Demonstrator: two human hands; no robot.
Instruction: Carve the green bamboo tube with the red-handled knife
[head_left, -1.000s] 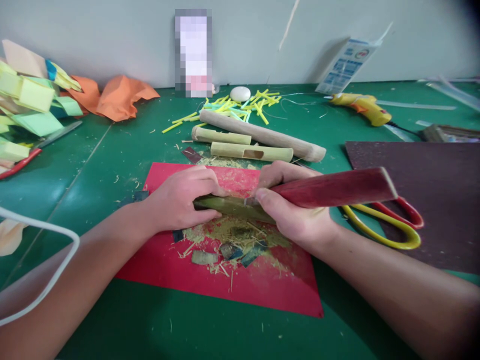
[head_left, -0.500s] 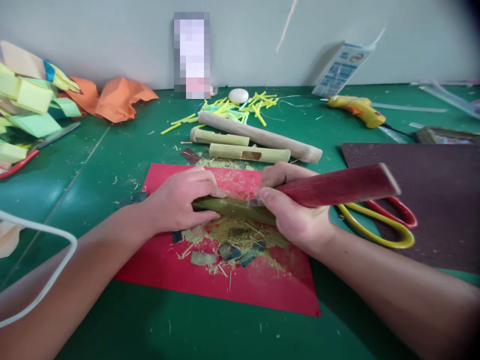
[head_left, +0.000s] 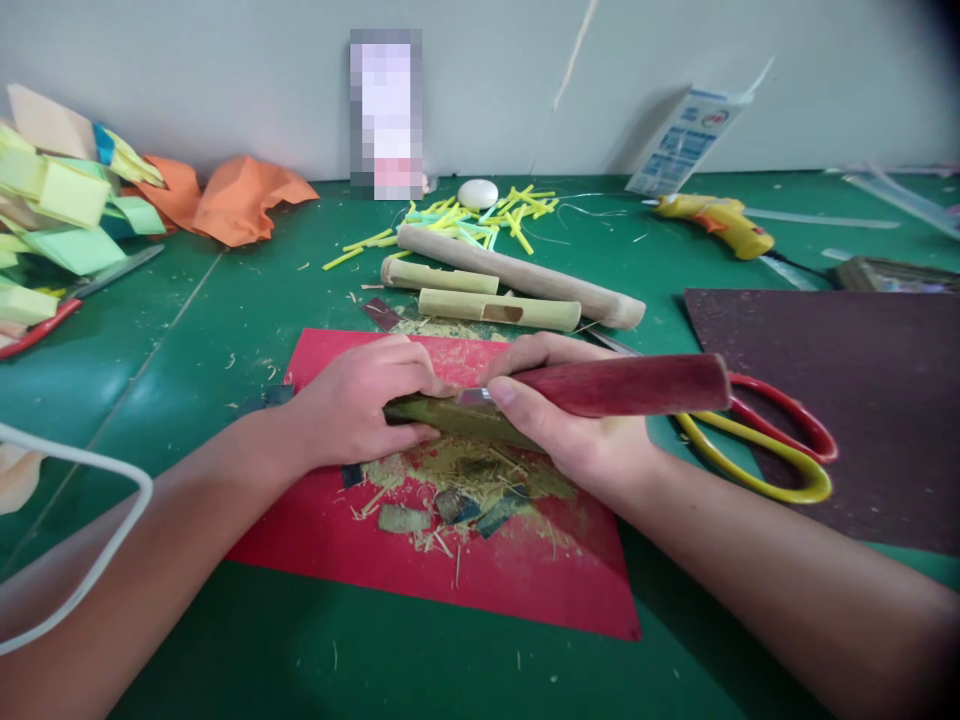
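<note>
My left hand (head_left: 360,400) is closed round the left end of a green bamboo piece (head_left: 442,416), holding it flat above a red sheet (head_left: 525,580). My right hand (head_left: 570,425) grips a knife by its long red handle (head_left: 637,384); the short blade (head_left: 472,397) lies against the top of the bamboo, close to my left fingers. A heap of pale shavings and dark bark chips (head_left: 465,490) lies on the red sheet under both hands.
Two cut bamboo tubes (head_left: 499,308) and a wooden rod (head_left: 525,275) lie behind the sheet, with yellow strips (head_left: 480,215). Red-and-yellow scissors (head_left: 780,450) rest by a dark board (head_left: 847,400) on the right. A yellow glue gun (head_left: 720,222) lies at the back, folded coloured paper (head_left: 67,210) at far left.
My right hand has slid the knife leftward along the bamboo, toward my left hand. The handle now lies flatter. My left hand has stayed put.
</note>
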